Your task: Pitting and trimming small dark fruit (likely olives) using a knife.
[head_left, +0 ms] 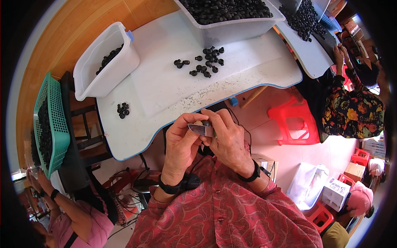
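Note:
Just past the table's near edge, both my hands meet in front of my chest. My right hand [227,140] is closed round a small knife [201,129], its short blade pointing left. A small black rubber-like part [206,123] shows behind the blade, pinched between the fingertips of my left hand [182,142] and touched by my right fingers. Most of that part is hidden by blade and fingers. On the white table [165,89] lie a loose group of similar black parts [209,60] and a smaller cluster [123,110] at the left.
A large bin [235,33] full of black parts stands at the back, a white tub [111,62] at the left. Beyond it is a green basket [58,124]. Black crumbs dot the table's near edge. Co-workers sit on both sides; a red stool [295,124] stands at the right.

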Motion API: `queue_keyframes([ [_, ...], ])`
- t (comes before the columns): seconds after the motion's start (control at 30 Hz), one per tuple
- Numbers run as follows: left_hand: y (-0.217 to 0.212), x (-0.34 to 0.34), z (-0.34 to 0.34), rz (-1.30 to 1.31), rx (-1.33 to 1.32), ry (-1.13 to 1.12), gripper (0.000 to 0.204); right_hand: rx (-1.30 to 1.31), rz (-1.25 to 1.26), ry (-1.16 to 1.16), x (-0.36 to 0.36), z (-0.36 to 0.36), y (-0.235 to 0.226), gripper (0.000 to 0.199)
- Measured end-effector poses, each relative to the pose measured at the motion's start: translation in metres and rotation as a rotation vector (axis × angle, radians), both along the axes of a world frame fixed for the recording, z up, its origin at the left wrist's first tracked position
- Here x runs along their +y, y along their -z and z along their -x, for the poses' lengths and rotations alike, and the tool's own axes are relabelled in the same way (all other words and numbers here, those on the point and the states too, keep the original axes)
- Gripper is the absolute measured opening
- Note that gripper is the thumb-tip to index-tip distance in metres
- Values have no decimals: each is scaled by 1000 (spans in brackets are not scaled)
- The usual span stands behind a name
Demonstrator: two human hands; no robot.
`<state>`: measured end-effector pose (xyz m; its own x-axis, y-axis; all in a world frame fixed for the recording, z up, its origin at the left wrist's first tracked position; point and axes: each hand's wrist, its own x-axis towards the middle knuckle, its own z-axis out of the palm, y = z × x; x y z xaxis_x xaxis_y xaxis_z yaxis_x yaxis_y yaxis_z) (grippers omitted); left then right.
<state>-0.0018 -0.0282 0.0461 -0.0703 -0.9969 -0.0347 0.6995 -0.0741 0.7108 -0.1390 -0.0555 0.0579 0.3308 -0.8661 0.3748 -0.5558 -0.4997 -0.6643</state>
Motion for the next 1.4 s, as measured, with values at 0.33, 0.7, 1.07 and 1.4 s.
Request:
queue_keyframes([
  [0.33, -3, 2, 1, 25, -58, -25, 25, 28, 3, 15, 0, -1, -2, 51],
  [0.7, -2, 1, 3, 22, -56, -75, 22, 37, 8, 14, -1, -1, -2, 53],
  [1.07, -7, 5, 3, 143, -7, -34, 14, 98, -102, 188, -16, 10, 31, 26],
  [1.4, 3, 3, -2, 11, 9, -83, 11, -765, -858, -80, -6, 7, -17, 13],
])
